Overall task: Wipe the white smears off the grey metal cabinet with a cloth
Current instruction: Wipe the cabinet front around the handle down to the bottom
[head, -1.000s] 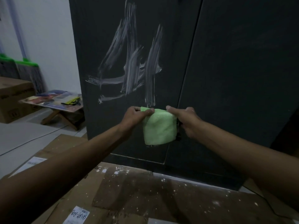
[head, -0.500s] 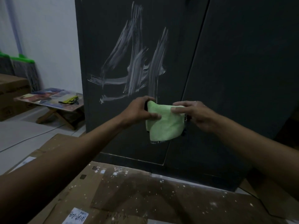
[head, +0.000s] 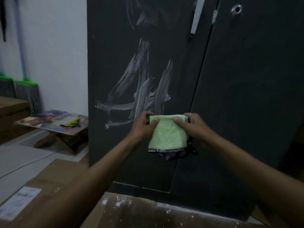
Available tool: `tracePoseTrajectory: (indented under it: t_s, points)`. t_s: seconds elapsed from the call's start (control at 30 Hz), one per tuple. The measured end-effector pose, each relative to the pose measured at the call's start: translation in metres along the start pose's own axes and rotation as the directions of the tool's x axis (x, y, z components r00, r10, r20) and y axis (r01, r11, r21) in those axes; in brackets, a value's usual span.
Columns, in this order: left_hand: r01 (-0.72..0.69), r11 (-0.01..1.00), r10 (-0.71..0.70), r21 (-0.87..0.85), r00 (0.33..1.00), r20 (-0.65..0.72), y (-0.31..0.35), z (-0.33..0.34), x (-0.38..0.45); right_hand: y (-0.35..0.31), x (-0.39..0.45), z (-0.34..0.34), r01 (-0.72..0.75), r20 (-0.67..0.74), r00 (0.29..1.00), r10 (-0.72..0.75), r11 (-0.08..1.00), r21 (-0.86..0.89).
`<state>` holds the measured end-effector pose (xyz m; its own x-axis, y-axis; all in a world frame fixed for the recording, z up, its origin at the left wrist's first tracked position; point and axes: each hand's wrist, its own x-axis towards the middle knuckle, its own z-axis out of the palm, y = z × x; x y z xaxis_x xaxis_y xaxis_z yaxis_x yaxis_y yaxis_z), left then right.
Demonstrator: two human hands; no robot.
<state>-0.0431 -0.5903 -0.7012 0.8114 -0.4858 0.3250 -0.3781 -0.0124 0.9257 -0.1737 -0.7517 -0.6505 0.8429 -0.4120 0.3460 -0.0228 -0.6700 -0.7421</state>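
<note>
A dark grey metal cabinet (head: 238,89) fills the view ahead. White smears (head: 144,86) streak its left door, with a fainter patch higher up. Just below the smears I hold a folded light green cloth (head: 167,134) in front of the door. My left hand (head: 144,127) pinches the cloth's upper left corner. My right hand (head: 191,127) pinches its upper right corner. A dark edge of the cloth hangs below the green fold.
A metal handle (head: 196,17) runs down the left door near the top. Flattened cardboard (head: 69,203) speckled with white covers the floor under my arms. A low wooden table (head: 54,124), brooms (head: 28,94) and a box stand at the left by the white wall.
Both hands refolded the cloth, bringing its top edge level between them. The view tilted up, so the door handle and a higher faint smear came into sight.
</note>
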Motion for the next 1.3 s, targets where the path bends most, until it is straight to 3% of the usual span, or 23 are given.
tracePoseTrajectory:
  t_s: [0.1, 0.2, 0.3, 0.43, 0.53, 0.7, 0.8, 0.9, 0.97, 1.1, 1.23, 1.3]
  points:
    - [-0.026, 0.995, 0.018, -0.096, 0.997, -0.08, 0.003, -0.003, 0.005, -0.017, 0.014, 0.012, 0.056, -0.158, 0.985, -0.069, 0.994, -0.09]
    - [0.047, 0.927, -0.017, -0.373, 0.996, 0.082, 0.004, -0.013, 0.011, -0.032, 0.026, 0.01, 0.092, -0.2, 0.975, -0.099, 0.995, -0.041]
    - [0.127, 0.821, 0.052, -0.556, 0.954, 0.295, 0.004, -0.017, 0.016, -0.04, 0.037, 0.001, 0.127, -0.251, 0.961, -0.121, 0.992, 0.007]
    - [0.165, 0.796, 0.009, -0.582, 0.958, 0.285, 0.004, -0.011, 0.021, -0.047, 0.053, -0.003, 0.124, -0.21, 0.973, -0.092, 0.982, 0.141]
    - [0.043, 0.888, 0.027, -0.458, 0.989, 0.145, 0.007, -0.014, 0.025, -0.05, 0.064, 0.004, 0.134, -0.191, 0.977, -0.098, 0.974, 0.185]
    - [-0.084, 0.957, 0.058, -0.278, 0.994, -0.098, 0.021, -0.027, 0.044, -0.063, 0.081, 0.014, 0.174, -0.168, 0.973, -0.159, 0.982, 0.076]
    - [-0.161, 0.969, 0.114, -0.186, 0.963, -0.243, 0.036, -0.03, 0.06, -0.073, 0.095, 0.016, 0.269, -0.091, 0.96, -0.265, 0.962, 0.035]
    - [-0.298, 0.954, 0.265, -0.03, 0.886, -0.381, 0.056, -0.035, 0.077, -0.087, 0.108, 0.015, 0.417, -0.21, 0.88, -0.425, 0.905, -0.083]
    - [-0.373, 0.923, 0.376, 0.09, 0.833, -0.405, 0.072, -0.041, 0.087, -0.098, 0.119, 0.01, 0.49, -0.272, 0.814, -0.514, 0.858, -0.154]
    - [-0.444, 0.805, 0.582, 0.394, 0.718, -0.381, 0.101, -0.055, 0.105, -0.114, 0.144, 0.001, 0.555, -0.312, 0.748, -0.587, 0.809, -0.192]
    - [-0.463, 0.775, 0.61, 0.429, 0.726, -0.318, 0.12, -0.065, 0.118, -0.124, 0.159, -0.001, 0.586, -0.324, 0.698, -0.638, 0.77, -0.254]
    - [-0.503, 0.744, 0.653, 0.441, 0.686, -0.32, 0.126, -0.069, 0.126, -0.131, 0.167, -0.004, 0.608, -0.336, 0.658, -0.674, 0.739, -0.29]
